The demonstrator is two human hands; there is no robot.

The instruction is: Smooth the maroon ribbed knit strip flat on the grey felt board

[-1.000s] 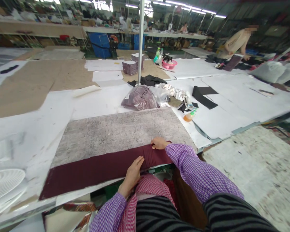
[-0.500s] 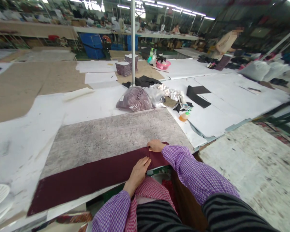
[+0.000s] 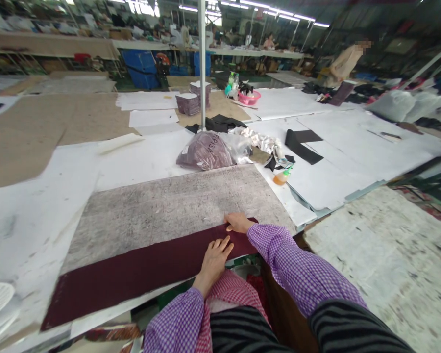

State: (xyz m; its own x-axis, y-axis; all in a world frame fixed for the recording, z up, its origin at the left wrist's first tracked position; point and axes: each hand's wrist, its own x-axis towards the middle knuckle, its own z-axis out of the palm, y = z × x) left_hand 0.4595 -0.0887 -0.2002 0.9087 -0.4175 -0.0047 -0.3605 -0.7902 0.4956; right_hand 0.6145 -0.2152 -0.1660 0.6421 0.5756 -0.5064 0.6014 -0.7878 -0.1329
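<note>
Now that the creases of a second ago no longer show, the strip of maroon cloth (image 3: 132, 274) looks nearly smooth around the left hand (image 3: 214, 259) and the right hand (image 3: 238, 222). It lies along the near edge of a mottled grey sheet (image 3: 161, 211), with the white tabletop (image 3: 25, 215) showing beyond. The left hand is nearer to the right one than a second ago, and its fingers are more spread; it rests open on the cloth, palm down, with nothing in its grasp. The right hand stays by the cloth's far edge, fingers curled and thumb tucked under; whether it pinches the fabric I cannot tell. For the work, this suggests that the stretch by the hands is now flat, though the right sleeve (image 3: 301, 264) hides part of the short right end. Beyond the sheet, a plastic bag (image 3: 206, 151) and a small bottle (image 3: 280, 177) stand apart from both hands
</note>
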